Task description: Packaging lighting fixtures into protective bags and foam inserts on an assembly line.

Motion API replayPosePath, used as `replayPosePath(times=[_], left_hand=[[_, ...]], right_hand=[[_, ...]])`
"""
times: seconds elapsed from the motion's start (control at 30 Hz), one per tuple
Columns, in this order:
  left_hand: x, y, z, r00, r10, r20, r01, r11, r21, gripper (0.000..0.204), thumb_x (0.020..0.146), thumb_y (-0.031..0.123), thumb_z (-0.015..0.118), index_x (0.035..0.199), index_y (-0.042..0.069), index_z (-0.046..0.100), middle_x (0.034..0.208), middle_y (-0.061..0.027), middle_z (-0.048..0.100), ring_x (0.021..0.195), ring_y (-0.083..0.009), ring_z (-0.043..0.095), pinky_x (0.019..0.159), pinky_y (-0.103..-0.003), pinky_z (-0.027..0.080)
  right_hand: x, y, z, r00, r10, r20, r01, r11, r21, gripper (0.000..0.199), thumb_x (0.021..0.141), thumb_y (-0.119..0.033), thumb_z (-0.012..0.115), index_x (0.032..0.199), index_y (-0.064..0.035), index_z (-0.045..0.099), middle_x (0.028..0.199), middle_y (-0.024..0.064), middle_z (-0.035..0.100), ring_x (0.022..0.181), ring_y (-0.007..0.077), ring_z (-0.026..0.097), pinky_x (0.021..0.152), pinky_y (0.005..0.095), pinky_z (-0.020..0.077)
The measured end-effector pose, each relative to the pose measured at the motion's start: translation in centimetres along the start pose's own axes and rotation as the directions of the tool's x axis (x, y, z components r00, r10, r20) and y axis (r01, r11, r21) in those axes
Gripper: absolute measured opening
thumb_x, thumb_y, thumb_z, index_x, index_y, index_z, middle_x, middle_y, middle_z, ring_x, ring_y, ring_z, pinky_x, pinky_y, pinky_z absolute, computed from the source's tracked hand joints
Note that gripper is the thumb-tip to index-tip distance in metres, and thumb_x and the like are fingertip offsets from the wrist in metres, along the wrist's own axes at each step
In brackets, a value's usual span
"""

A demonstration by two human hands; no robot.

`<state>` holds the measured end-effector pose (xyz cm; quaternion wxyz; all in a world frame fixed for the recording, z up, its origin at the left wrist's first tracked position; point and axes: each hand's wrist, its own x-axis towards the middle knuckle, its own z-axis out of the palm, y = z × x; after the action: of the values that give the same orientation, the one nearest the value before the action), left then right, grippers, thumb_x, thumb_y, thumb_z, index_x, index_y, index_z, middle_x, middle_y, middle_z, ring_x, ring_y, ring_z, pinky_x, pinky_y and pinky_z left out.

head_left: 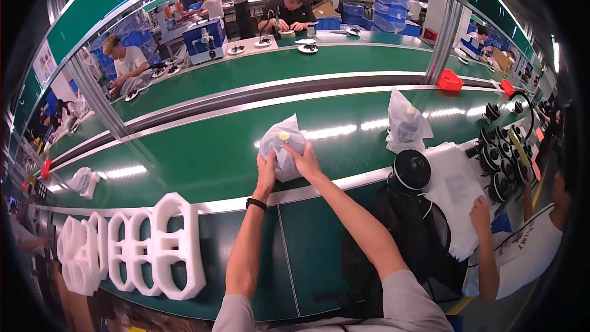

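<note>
A white translucent bag wrapped around a bulky item sits at the near edge of the green conveyor belt. What the bag contains cannot be made out. On its upper side is a round yellow sticker. My left hand is closed around the left side of the bag, a black band on its wrist. From the right, my right hand grips the same bag, its thumb close below the sticker. Farther right on the belt stands a similar wrapped bag.
White foam trays with oval cutouts stand at the left. A smaller wrapped item lies on the belt's left part. To my right are a black round device, a stack of white bags, several black devices and a co-worker's hand.
</note>
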<state>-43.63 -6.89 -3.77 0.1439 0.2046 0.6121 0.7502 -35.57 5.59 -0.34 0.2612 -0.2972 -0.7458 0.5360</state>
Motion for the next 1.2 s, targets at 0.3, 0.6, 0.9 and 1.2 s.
replayPosePath(times=[0.3, 0.6, 0.9, 1.2], left_hand=[[-0.5, 1.0, -6.4, 0.978, 0.2, -0.057, -0.145, 0.852, 0.504, 0.058, 0.101, 0.039, 0.054, 0.134, -0.008, 0.047, 0.123, -0.0291, 0.058, 0.116, -0.0394, 0.055, 0.105, -0.044, 0.041], [-30.3, 19.9, -17.1, 0.809, 0.381, -0.447, 0.46, 0.062, 0.886, 0.067, 0.07, 0.054, 0.083, 0.105, 0.0, 0.063, 0.105, -0.0189, 0.063, 0.099, -0.039, 0.058, 0.087, -0.049, 0.046], [-35.9, 25.9, -17.5, 0.918, 0.359, -0.165, 0.096, 0.204, 0.974, 0.029, 0.09, 0.015, 0.065, 0.113, -0.002, 0.06, 0.087, -0.0246, 0.065, 0.078, -0.0455, 0.063, 0.068, -0.052, 0.049], [-39.0, 23.4, -15.4, 0.792, 0.604, 0.088, -0.376, 0.37, 0.849, 0.022, 0.084, 0.004, 0.069, 0.103, -0.003, 0.06, 0.085, -0.0217, 0.067, 0.073, -0.0413, 0.063, 0.067, -0.043, 0.05]], right_hand=[[2.5, 2.3, 6.4, 0.973, -0.146, 0.178, 0.094, 0.957, 0.274, 0.096, 0.077, -0.063, 0.075, 0.14, 0.0033, 0.047, 0.133, 0.0259, 0.059, 0.127, 0.0382, 0.056, 0.107, 0.0455, 0.0434], [-8.4, -3.0, 0.7, 0.947, -0.302, -0.11, 0.261, 0.923, -0.284, 0.083, 0.091, -0.051, 0.067, 0.143, 0.0061, 0.038, 0.139, 0.031, 0.044, 0.131, 0.0459, 0.042, 0.113, 0.0486, 0.0326], [-20.4, -15.0, 3.0, 0.754, -0.643, 0.131, 0.624, 0.765, 0.161, 0.067, 0.09, -0.034, 0.073, 0.139, 0.0021, 0.044, 0.13, 0.0215, 0.051, 0.124, 0.0344, 0.051, 0.107, 0.0413, 0.0384], [-19.6, -17.9, -2.9, 0.64, -0.114, 0.759, -0.64, 0.466, 0.61, 0.049, 0.097, -0.029, 0.061, 0.139, -0.0089, 0.046, 0.101, 0.0113, 0.06, 0.088, 0.0222, 0.064, 0.081, 0.0374, 0.0569]])
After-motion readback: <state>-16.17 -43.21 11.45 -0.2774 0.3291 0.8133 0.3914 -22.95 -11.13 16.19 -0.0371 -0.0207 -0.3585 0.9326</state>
